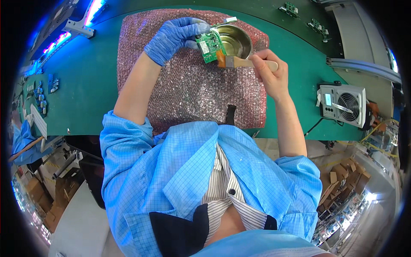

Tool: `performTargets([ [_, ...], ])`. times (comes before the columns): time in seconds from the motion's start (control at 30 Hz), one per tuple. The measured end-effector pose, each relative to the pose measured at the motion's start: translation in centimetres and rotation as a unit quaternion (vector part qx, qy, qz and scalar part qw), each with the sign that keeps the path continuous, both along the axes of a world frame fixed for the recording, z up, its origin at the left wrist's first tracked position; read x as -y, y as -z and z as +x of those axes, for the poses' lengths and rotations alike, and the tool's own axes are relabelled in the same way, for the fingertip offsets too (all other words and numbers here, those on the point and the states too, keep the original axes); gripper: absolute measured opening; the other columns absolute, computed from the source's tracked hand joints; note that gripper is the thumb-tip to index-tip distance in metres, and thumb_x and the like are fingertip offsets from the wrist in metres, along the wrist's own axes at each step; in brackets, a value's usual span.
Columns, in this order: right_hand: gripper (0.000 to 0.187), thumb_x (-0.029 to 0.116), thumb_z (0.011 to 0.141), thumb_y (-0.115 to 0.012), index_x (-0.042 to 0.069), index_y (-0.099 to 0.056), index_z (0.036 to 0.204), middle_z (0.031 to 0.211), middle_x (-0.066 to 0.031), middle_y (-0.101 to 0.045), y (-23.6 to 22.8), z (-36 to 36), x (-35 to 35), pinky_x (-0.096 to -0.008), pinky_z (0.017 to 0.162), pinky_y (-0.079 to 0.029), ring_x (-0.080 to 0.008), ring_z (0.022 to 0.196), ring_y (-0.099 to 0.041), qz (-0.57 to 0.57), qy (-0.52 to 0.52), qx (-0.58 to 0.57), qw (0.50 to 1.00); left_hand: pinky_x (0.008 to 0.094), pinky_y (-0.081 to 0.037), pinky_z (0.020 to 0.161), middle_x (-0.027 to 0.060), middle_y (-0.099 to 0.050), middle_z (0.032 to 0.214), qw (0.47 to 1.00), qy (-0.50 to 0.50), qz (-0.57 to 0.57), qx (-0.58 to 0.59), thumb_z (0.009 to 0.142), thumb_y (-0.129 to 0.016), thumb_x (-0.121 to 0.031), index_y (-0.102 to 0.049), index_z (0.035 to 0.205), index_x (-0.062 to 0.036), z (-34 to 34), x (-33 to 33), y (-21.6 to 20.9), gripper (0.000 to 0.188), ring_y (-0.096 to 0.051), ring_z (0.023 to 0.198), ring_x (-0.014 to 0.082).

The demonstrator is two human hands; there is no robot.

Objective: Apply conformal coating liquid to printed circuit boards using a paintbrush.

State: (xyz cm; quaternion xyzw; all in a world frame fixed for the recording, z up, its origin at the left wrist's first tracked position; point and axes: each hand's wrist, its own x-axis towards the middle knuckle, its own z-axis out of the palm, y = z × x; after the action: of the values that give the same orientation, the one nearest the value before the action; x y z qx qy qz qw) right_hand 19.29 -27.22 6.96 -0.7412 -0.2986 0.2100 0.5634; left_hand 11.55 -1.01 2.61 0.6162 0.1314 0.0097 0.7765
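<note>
My left hand [177,37], in a blue knit glove, grips a green circuit board [210,46] by its upper left edge and holds it tilted. A white connector [230,19] shows near the board's top. In my bare right hand [272,73] is a flat brush [244,63] with a wooden handle. Its orange-brown bristles are at the board's lower right corner; whether they touch it I cannot tell. Just behind the brush and board stands a round metal bowl [247,43], partly covered by them.
Pinkish bubble wrap [192,92] lies under my hands on the green table [295,107]. A boxy device with a fan [342,103] stands at the right. More circuit boards [317,28] lie at the far right, others [40,97] at the left. Lit purple-blue lamps [92,12] stand far left.
</note>
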Motion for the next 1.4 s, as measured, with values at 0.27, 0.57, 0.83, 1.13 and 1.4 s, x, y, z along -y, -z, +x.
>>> performTargets([
  [0.27, 0.018, 0.022, 0.088, -0.062, 0.004, -0.062, 0.088, 0.061, 0.0006, -0.058, -0.1, -0.3, -2.2, -0.0213, 0.048, -0.041, -0.0056, 0.054, -0.052, 0.087, 0.045, 0.082, 0.992, 0.0194, -0.053, 0.061, 0.0036, -0.065, 0.094, 0.999, 0.020, 0.032, -0.008, 0.079, -0.071, -0.032, -0.062, 0.108, -0.0049, 0.2, 0.4, -0.1, 0.041, -0.063, 0.078, 0.0100],
  [0.57, 0.016, 0.020, 0.087, -0.062, 0.004, -0.061, 0.086, 0.061, -0.0010, -0.059, -0.7, -0.5, -1.2, -0.0225, 0.049, -0.041, -0.0060, 0.055, -0.053, -0.031, -0.051, 0.128, 0.990, 0.0224, -0.053, 0.062, 0.0031, -0.067, 0.091, 1.000, -0.001, 0.026, 0.013, 0.078, -0.072, -0.031, -0.064, 0.106, -0.0067, 0.1, -0.2, 0.9, 0.037, -0.064, 0.077, 0.0107],
  [0.83, 0.019, 0.022, 0.089, -0.060, 0.004, -0.062, 0.089, 0.059, 0.0039, -0.053, 0.3, 0.6, -1.5, -0.0178, 0.045, -0.035, -0.0022, 0.053, -0.048, 0.112, 0.038, 0.023, 0.993, 0.0235, -0.055, 0.065, 0.0050, -0.067, 0.092, 1.000, 0.008, 0.017, 0.019, 0.079, -0.071, -0.029, -0.064, 0.106, -0.0059, 0.5, 0.0, 1.1, 0.037, -0.065, 0.080, 0.0132],
  [1.13, 0.019, 0.022, 0.090, -0.059, 0.003, -0.059, 0.084, 0.058, 0.0026, -0.054, 1.5, -1.6, -0.9, -0.0184, 0.044, -0.036, -0.0021, 0.051, -0.048, 0.100, 0.071, 0.033, 0.992, 0.0264, -0.058, 0.068, 0.0064, -0.065, 0.093, 0.993, -0.095, -0.054, 0.051, 0.080, -0.071, -0.019, -0.063, 0.100, -0.0053, 0.0, -0.2, 1.6, 0.026, -0.065, 0.085, 0.0157],
  [1.4, 0.016, 0.017, 0.090, -0.059, 0.003, -0.058, 0.082, 0.058, 0.0014, -0.056, 1.9, -2.4, -2.3, -0.0182, 0.045, -0.038, -0.0023, 0.051, -0.049, 0.128, 0.114, 0.056, 0.984, 0.0256, -0.059, 0.065, 0.0082, -0.064, 0.094, 0.980, -0.154, -0.094, 0.082, 0.079, -0.071, -0.014, -0.060, 0.100, -0.0053, -0.3, 0.4, 1.1, 0.025, -0.065, 0.085, 0.0175],
])
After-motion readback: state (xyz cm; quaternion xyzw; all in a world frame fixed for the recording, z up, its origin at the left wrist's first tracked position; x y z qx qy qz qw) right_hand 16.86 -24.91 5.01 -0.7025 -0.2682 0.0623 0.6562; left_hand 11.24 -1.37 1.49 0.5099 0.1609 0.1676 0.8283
